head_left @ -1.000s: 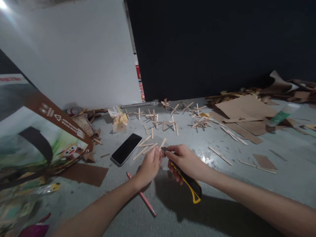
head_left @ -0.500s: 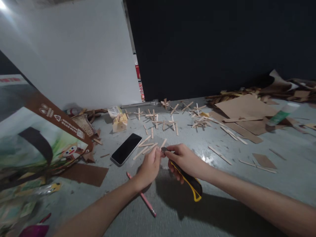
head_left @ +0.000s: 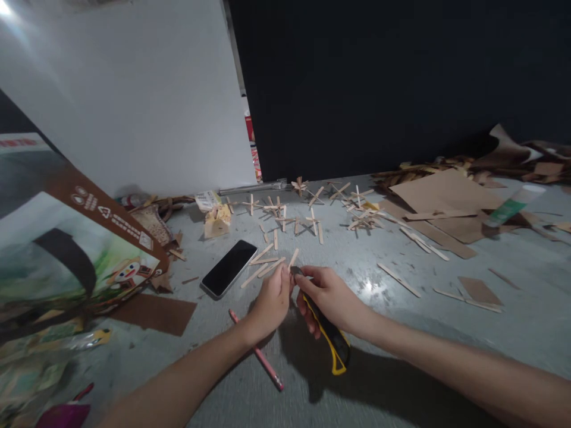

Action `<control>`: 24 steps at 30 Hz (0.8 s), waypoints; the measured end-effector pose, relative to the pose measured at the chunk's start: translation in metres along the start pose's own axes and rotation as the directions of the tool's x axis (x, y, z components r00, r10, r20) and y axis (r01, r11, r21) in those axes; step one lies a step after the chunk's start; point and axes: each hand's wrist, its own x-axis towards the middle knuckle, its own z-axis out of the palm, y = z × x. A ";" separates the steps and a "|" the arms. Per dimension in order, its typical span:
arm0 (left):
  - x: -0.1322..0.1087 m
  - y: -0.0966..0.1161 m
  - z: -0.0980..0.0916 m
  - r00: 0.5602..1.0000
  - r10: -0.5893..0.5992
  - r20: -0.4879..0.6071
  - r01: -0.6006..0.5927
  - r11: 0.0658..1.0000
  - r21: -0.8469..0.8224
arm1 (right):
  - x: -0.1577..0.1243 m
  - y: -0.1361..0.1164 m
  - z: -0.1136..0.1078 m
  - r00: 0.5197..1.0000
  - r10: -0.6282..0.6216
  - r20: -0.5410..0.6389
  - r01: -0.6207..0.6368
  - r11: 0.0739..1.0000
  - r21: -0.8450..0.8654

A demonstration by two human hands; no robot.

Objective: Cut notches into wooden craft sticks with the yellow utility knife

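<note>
My right hand (head_left: 332, 297) is closed round a black and yellow utility knife (head_left: 332, 336), whose handle end points down toward me. Its blade end meets the fingertips of my left hand (head_left: 271, 300). Pinched in that left hand is a small wooden craft stick (head_left: 293, 258), its far end sticking out past the fingers; the rest of it is hidden. Several loose craft sticks (head_left: 263, 268) lie just beyond the left hand. A pink pencil (head_left: 267, 365) lies on the table, passing under my left forearm.
A phone (head_left: 229, 268) lies left of my hands. Several crossed-stick pieces (head_left: 313, 221) stand toward the back. Cardboard sheets (head_left: 441, 193) and a glue stick (head_left: 515, 205) are at right. A printed paper bag (head_left: 66, 238) stands at left. A dark panel (head_left: 401, 83) rises behind the table.
The knife's handle end has swung left and slightly nearer to me as my right hand turned. My left hand has stayed nearly still with the stick.
</note>
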 end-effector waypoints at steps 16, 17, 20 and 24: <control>0.004 -0.007 0.001 0.997 -0.016 0.069 0.026 0.990 -0.141 | -0.002 -0.013 -0.012 0.998 0.043 0.041 -0.039 0.995 -0.094; 0.004 -0.008 0.001 0.998 -0.004 0.066 0.012 0.993 -0.120 | -0.002 -0.015 -0.014 0.996 0.072 0.048 -0.068 0.995 -0.076; 0.004 -0.008 0.000 0.998 0.028 0.054 -0.025 0.998 -0.050 | -0.001 -0.020 -0.017 0.988 0.137 0.073 -0.138 0.990 0.001; 0.003 -0.006 -0.002 0.997 0.054 0.058 -0.054 0.999 -0.008 | -0.002 -0.021 -0.016 0.983 0.157 0.091 -0.165 0.982 0.087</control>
